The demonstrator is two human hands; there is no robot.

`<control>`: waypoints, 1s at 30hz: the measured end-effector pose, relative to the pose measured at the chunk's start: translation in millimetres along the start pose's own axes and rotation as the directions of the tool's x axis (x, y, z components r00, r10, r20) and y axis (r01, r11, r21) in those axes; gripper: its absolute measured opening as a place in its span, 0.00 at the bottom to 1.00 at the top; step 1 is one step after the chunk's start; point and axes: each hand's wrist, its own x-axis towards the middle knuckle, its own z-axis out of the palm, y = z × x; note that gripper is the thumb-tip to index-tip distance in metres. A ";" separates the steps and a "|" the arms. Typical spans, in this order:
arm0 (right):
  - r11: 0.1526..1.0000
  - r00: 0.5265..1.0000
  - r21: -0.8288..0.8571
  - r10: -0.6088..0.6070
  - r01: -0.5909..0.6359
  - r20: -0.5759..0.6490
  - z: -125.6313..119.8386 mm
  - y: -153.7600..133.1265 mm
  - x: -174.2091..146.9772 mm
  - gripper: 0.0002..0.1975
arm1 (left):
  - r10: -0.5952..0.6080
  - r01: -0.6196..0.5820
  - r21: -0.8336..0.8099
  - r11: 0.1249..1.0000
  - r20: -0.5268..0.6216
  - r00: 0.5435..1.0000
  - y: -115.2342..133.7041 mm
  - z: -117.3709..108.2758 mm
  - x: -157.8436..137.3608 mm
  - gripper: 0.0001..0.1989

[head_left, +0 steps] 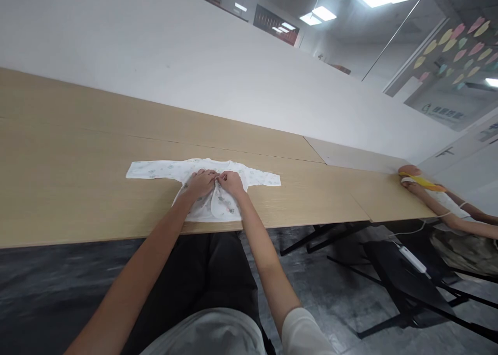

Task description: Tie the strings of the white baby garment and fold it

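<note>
A small white baby shirt (226,205) with a scattered print lies face up near the table's front edge, both long sleeves spread out sideways. On its chest, my left hand (202,182) rests over the cloth with the thumb and fingertips closed on the front opening. My right hand (231,182) pinches the cloth right beside it, so the fingertips of both hands nearly meet. Below them the front flap bulges up in a loose fold. Whatever small fastening may be between the fingers is hidden.
The shirt lies on a long light wood table (85,199) against a white wall (194,74). At the far right another person's hand (416,189) touches a doll (410,171) with yellow cloth. A black folding chair (400,272) holds a white power strip (413,259).
</note>
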 end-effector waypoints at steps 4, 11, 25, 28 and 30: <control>0.992 0.995 -0.127 -0.011 0.023 0.096 -5.5 -9.8 -11.1 0.21 | 0.006 -0.008 0.055 0.998 0.036 0.999 -2.1 0.9 -2.0 0.25; 0.969 0.983 -0.245 0.035 0.010 0.178 -9.6 -12.5 -15.9 0.13 | -0.037 0.031 -0.068 0.997 -0.079 0.996 -2.3 -4.1 1.0 0.22; 0.975 0.995 -0.217 -0.016 0.037 0.096 -11.0 3.1 -4.7 0.03 | 0.036 -0.013 -0.228 0.974 0.097 0.995 0.4 -14.8 -9.1 0.17; 0.972 0.995 -0.227 -0.042 0.062 0.090 -11.4 2.1 -6.9 0.03 | 0.026 -0.007 -0.199 0.980 0.092 0.995 -0.9 -15.4 -11.4 0.15; 0.967 0.992 -0.242 -0.051 0.078 0.117 -13.3 0.2 -8.4 0.07 | 0.008 0.011 -0.195 0.981 0.096 0.995 -0.9 -17.1 -13.4 0.16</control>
